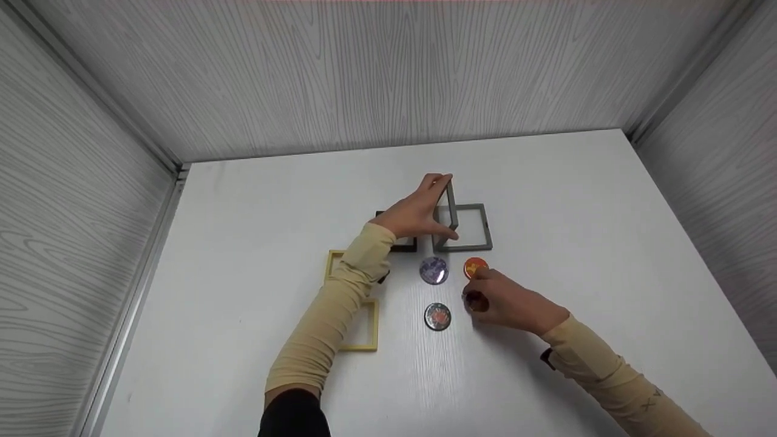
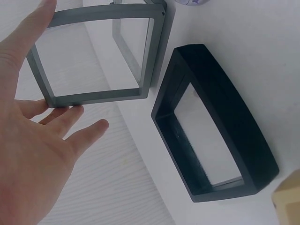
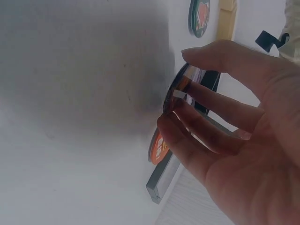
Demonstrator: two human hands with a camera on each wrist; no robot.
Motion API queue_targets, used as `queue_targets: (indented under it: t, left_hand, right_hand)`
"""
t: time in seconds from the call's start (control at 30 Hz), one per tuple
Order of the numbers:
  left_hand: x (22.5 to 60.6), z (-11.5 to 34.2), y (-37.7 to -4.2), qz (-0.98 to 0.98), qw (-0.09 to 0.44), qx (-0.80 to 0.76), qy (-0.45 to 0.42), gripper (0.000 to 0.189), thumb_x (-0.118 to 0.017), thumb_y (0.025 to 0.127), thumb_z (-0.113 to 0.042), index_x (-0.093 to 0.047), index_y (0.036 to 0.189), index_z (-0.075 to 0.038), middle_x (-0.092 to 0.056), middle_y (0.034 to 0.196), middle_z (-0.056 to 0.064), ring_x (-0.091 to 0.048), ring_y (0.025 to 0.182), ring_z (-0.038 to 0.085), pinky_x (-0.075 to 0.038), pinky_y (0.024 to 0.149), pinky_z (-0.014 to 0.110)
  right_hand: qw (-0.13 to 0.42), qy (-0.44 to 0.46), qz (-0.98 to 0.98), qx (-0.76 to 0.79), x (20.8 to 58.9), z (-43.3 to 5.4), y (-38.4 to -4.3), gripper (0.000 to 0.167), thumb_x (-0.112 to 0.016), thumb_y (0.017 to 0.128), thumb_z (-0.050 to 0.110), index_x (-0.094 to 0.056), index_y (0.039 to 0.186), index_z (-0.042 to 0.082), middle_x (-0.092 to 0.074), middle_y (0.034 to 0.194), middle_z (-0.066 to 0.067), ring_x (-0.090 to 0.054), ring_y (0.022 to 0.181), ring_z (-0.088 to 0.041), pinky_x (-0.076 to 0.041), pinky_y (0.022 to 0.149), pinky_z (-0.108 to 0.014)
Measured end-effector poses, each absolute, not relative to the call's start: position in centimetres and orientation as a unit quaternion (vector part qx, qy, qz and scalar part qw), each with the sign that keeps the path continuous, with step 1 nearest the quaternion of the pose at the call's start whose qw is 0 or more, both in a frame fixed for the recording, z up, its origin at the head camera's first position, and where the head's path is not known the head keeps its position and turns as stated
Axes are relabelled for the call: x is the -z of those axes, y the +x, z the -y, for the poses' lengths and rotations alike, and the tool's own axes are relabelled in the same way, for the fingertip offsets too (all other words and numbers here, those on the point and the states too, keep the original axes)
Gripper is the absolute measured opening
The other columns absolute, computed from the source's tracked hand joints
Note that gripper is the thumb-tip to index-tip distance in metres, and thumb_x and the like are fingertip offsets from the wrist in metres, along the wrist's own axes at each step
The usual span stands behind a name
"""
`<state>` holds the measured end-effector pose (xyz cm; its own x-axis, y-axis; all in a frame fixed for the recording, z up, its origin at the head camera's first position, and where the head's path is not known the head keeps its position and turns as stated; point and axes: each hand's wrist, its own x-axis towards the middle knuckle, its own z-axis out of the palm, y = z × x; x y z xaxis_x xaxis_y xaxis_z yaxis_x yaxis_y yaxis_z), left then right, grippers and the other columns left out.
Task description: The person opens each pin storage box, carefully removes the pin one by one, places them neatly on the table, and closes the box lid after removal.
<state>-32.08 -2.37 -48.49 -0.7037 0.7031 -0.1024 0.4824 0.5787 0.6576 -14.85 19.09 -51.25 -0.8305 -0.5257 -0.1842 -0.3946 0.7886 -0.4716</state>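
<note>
My left hand (image 1: pixel 414 213) holds one half of a hinged grey display frame (image 1: pixel 462 248) upright, thumb and fingertips at opposite edges. Its other half lies flat on the table, and the clear pane shows in the left wrist view. With thumb and fingers, my right hand (image 1: pixel 516 302) pinches a dark, shiny round badge (image 3: pixel 174 93) by its rim, tilted close to the table. An orange badge (image 1: pixel 475 265) lies just beyond those fingers. A purple badge (image 1: pixel 433 271) and a dark badge with a red pattern (image 1: pixel 437 317) lie to the left of the right hand.
A black frame (image 2: pixel 225 112) stands beside the grey one, partly hidden by the left hand in the head view. Yellow frames (image 1: pixel 375 328) lie under the left forearm. Grey wood-grain panels (image 1: pixel 388 79) enclose the white table (image 1: pixel 576 200) at the back and sides.
</note>
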Motion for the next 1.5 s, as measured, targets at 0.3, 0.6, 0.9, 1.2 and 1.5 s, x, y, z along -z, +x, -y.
queue_targets:
  t: [0.3,0.6,0.9,1.2,1.5]
  left_hand:
    - [48.6,2.3,-32.1,-0.868,0.173,-0.315,0.343,0.124,-0.089,0.082,-0.053,-0.011,0.171,-0.018,-0.019,0.172,0.006,-0.044,0.152,0.021,-0.047,0.121,0.040]
    - [48.8,2.3,-32.2,-0.867,0.175,-0.313,0.347,0.126,-0.089,0.081,-0.054,-0.008,0.171,-0.018,-0.017,0.172,0.006,-0.040,0.154,0.020,-0.045,0.122,0.038]
    - [49.0,2.1,-32.2,-0.869,0.178,-0.309,0.344,0.128,-0.089,0.081,-0.056,-0.007,0.172,-0.019,-0.016,0.173,0.006,-0.041,0.154,0.021,-0.045,0.122,0.039]
    - [49.1,1.9,-32.2,-0.867,0.178,-0.309,0.349,0.126,-0.087,0.082,-0.056,-0.007,0.172,-0.018,-0.019,0.174,0.006,-0.034,0.159,0.021,-0.041,0.126,0.039]
    - [49.3,1.8,-32.1,-0.862,0.167,-0.325,0.353,0.126,-0.088,0.081,-0.054,-0.008,0.172,-0.019,-0.025,0.171,0.005,-0.040,0.154,0.019,-0.041,0.126,0.037]
  right_hand:
    - [0.165,-0.252,-0.929,0.213,51.7,-19.3,-13.5,0.026,-0.084,0.089,0.009,-0.078,0.113,0.006,-0.062,0.112,-0.008,-0.056,0.102,-0.019,-0.058,0.087,-0.037]
    - [0.148,-0.260,-0.933,0.198,52.0,-19.5,-13.0,0.025,-0.084,0.088,0.006,-0.079,0.112,0.006,-0.060,0.106,-0.006,-0.053,0.098,-0.017,-0.054,0.080,-0.032]
    - [0.176,-0.216,-0.939,0.203,51.2,-19.7,-13.6,0.043,-0.082,0.093,0.023,-0.071,0.129,0.002,-0.066,0.126,-0.014,-0.061,0.113,-0.026,-0.060,0.098,-0.046]
    - [0.127,-0.185,-0.943,0.244,47.6,-20.1,-16.9,0.030,-0.070,0.103,0.022,-0.074,0.123,0.000,-0.075,0.117,-0.015,-0.071,0.109,-0.031,-0.060,0.099,-0.052]
    - [0.050,-0.150,-0.952,0.261,45.0,-19.7,-21.9,0.025,-0.062,0.105,0.016,-0.077,0.113,-0.002,-0.078,0.099,-0.016,-0.068,0.083,-0.023,-0.061,0.078,-0.042]
